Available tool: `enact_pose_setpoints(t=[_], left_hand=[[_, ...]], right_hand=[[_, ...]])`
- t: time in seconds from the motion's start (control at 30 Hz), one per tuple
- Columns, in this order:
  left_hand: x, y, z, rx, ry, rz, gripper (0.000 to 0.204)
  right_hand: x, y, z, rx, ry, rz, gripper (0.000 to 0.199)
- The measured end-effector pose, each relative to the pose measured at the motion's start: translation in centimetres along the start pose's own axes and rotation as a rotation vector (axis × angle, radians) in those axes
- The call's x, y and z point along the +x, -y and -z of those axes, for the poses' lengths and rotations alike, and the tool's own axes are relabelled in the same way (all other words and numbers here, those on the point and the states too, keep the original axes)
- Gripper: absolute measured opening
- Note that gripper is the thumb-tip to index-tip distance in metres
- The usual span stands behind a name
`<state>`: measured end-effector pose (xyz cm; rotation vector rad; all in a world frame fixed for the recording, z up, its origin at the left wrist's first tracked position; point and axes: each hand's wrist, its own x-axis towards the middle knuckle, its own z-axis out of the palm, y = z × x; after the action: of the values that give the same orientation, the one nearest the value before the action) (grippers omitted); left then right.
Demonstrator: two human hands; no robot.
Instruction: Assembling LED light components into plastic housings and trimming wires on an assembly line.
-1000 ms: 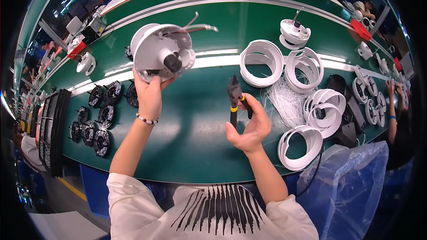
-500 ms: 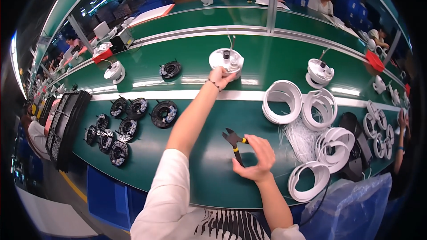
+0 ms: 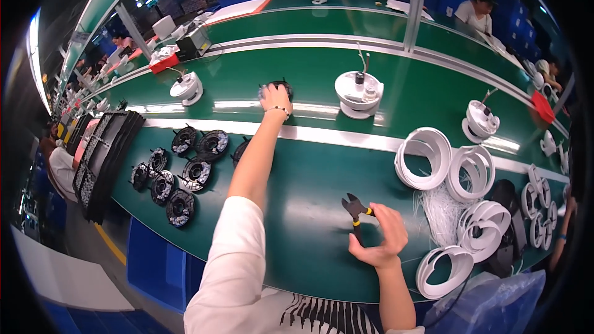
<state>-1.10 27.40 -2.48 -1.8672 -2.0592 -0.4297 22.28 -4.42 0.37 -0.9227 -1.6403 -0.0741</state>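
Observation:
My left hand reaches far across the green bench, its fingers closed over a black round part on the far strip of the bench. The hand hides most of that part. A pair of cutting pliers with black-and-yellow handles is in my right hand, above the near bench, its jaws apart and pointing away from me. Right of my left hand stands a white lamp-like housing with wires rising from its top; nothing touches it.
Several black round parts lie at the left, one partly behind my left forearm. White rings and a heap of clear thin strips occupy the right. More white housings stand along the far strip. A black rack is at far left.
My left hand has left the white housing and moved left onto the black round part. The view has shifted, while the right hand keeps hold of the pliers.

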Motion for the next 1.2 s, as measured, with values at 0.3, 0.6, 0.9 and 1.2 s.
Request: enact_pose_setpoints(t=[0.3,0.6,0.9,1.2], left_hand=[[-1.0,1.7,0.5,-0.148,0.060,-0.117,0.016],[-3.4,5.3,4.2,-0.269,-0.053,-0.248,0.016],[-17.1,12.7,16.0,-0.559,-0.215,-0.414,0.018],[-29.3,17.9,19.2,-0.571,-0.044,-0.105,0.020]], right_hand=[[-0.3,0.3,-0.2,-0.047,0.015,-0.039,0.054],[0.0,1.5,-0.6,-0.057,0.076,-0.015,0.056],[-0.3,2.4,-0.1,-0.005,0.107,0.035,0.055],[-0.3,3.3,-0.8,0.054,0.185,0.090,0.055]])
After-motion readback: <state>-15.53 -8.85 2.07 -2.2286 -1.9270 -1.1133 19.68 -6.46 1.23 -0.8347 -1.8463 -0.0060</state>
